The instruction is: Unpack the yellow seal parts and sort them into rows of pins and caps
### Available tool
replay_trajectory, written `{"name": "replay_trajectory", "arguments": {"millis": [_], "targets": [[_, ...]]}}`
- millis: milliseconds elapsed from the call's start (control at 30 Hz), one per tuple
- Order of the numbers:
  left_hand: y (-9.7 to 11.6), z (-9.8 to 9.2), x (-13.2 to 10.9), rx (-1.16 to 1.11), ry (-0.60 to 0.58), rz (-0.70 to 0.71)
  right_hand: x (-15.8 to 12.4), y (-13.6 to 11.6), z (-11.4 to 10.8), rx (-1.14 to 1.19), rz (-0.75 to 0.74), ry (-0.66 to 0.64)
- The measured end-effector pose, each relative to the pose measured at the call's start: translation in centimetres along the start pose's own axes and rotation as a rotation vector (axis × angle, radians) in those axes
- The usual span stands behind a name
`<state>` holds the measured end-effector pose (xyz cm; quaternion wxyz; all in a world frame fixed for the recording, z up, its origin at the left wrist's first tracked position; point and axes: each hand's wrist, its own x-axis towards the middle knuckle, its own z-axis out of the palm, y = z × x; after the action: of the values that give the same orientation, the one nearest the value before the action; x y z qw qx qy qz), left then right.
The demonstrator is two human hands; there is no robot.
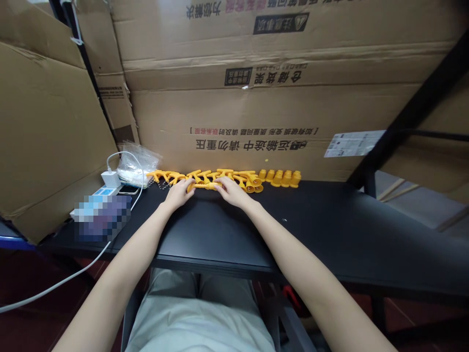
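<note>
Both of my hands are at the far side of the black table, on one slim yellow piece that spans between them. My left hand is closed on its left end, and my right hand grips its right end. Right behind them lies a row of yellow forked parts. Yellow cone-shaped parts lie just right of my right hand. Farther right stand several yellow cup-like pieces. Small metal springs or chains lie left of my left hand, too small to make out well.
Cardboard walls off the back, with another cardboard panel at the left. A clear plastic bag, a white charger on a power strip, and a phone sit at the left. A white cable hangs over the table edge.
</note>
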<state>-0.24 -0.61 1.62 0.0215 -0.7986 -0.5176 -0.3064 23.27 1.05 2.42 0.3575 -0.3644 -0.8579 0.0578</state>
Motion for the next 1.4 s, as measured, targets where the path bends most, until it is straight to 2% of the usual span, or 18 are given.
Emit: {"name": "replay_trajectory", "arguments": {"millis": [167, 400, 533, 733, 833, 1000, 1067, 1267, 1333, 1400], "targets": [[0.1, -0.1, 0.0, 0.012, 0.002, -0.016, 0.2, -0.1, -0.2, 0.079, 0.074, 0.005], [0.0, -0.1, 0.1, 0.017, 0.028, -0.068, 0.3, 0.6, -1.1, 0.436, 0.177, 0.007], [0.2, -0.2, 0.2, 0.015, 0.04, -0.04, 0.3, 0.0, -1.3, 0.534, 0.322, 0.031], [0.7, -0.4, 0.1, -0.004, 0.066, -0.02, 0.6, -0.7, -1.4, 0.52, 0.553, 0.005], [0.6, -0.3, 0.1, -0.006, 0.063, -0.035, 0.5, -0.7, -2.1, 0.538, 0.536, -0.057], [0.3, -0.2, 0.1, -0.008, 0.063, -0.037, 0.1, -0.8, -3.0, 0.593, 0.36, -0.115], [0.4, -0.3, 0.1, -0.009, 0.067, -0.01, 0.1, -0.9, -2.8, 0.598, 0.37, -0.113], [1.1, -0.6, 0.1, -0.001, 0.071, 0.01, 0.3, -0.9, -1.6, 0.543, 0.577, -0.068], [1.3, -0.6, 0.1, 0.005, 0.068, -0.019, 0.3, -0.9, -1.8, 0.554, 0.571, -0.079], [1.3, -0.6, 0.1, 0.01, 0.067, -0.043, 0.2, -0.9, -2.2, 0.589, 0.491, -0.093]]}}
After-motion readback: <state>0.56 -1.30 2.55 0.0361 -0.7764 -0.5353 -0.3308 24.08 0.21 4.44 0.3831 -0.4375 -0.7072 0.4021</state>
